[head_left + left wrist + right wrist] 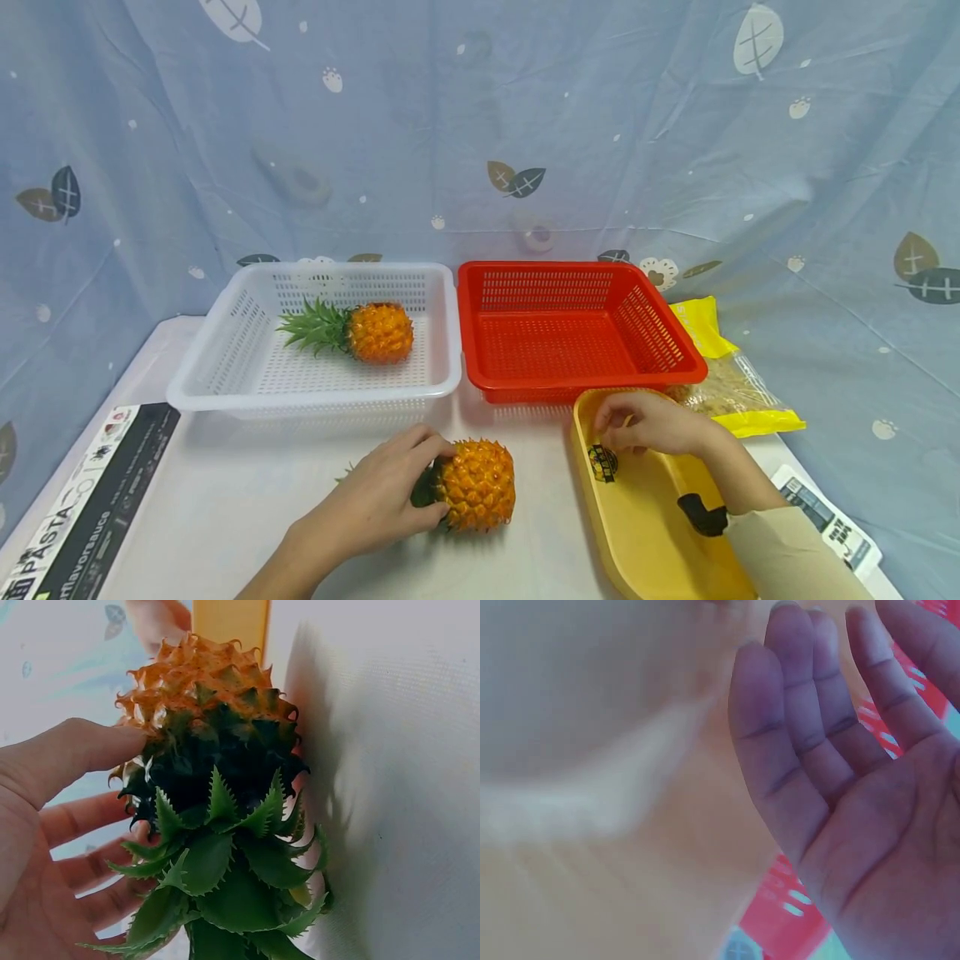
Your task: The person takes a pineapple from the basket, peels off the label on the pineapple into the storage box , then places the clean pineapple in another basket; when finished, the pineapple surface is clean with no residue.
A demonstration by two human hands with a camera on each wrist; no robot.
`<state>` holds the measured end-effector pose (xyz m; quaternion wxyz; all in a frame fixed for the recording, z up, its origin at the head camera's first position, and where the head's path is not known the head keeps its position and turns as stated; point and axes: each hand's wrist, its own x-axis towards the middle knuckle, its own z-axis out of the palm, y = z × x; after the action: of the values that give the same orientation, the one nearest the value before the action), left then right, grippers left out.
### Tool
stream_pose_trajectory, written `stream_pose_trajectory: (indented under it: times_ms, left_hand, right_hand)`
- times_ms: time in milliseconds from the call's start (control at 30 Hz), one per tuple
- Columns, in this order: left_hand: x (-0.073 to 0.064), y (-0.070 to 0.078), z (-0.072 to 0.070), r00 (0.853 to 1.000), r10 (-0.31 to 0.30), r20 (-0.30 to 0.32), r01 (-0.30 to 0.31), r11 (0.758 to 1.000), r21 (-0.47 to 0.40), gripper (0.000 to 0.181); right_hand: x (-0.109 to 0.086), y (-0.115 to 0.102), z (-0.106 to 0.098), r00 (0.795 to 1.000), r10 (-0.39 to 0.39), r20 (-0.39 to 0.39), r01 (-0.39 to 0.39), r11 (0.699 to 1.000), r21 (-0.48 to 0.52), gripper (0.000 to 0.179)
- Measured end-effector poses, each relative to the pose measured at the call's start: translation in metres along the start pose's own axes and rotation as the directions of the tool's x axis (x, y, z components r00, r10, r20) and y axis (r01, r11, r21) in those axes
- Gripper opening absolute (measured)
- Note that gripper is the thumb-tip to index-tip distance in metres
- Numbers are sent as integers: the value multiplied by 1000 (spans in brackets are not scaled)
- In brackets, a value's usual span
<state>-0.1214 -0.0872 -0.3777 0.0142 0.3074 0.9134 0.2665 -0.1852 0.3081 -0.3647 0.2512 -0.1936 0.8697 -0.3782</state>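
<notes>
My left hand (393,483) grips a small orange pineapple (477,486) where the fruit meets its crown. In the left wrist view, the thumb lies on the spiky side of the pineapple (210,712), and the other fingers reach behind it. Its serrated green leaves (225,870) point back toward the wrist. Over the far end of a yellow tray (637,533) is my right hand (652,421), fingers loosely bent and holding nothing. The right wrist view shows its bare palm (885,825). A round black sticker (602,463) sits inside the tray, near the fingertips.
A white basket (315,400) at the back left holds another pineapple (380,333). Beside it stands a red basket (585,383). A yellow bag (731,383) lies at the right, with a printed packet (825,521) nearer. A long pasta box (97,500) runs along the left edge.
</notes>
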Motion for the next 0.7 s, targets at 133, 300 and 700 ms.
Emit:
stream_pose_trajectory:
  times_ms: [133,300,700]
  left_hand:
    - [0,-1,0,1000,0,-2,0,1000,-1,48]
    - [-1,-1,1,1000,0,-7,0,1000,-2,48]
    - [-2,-1,1,1000,1,-17,-1,1000,0,48]
  right_hand:
    - [-4,-12,-5,1000,-7,3,7,1000,19,19]
    - [-5,-25,-5,999,-46,-4,46,999,27,22]
    - [5,-68,11,992,-121,-37,120,992,-23,14]
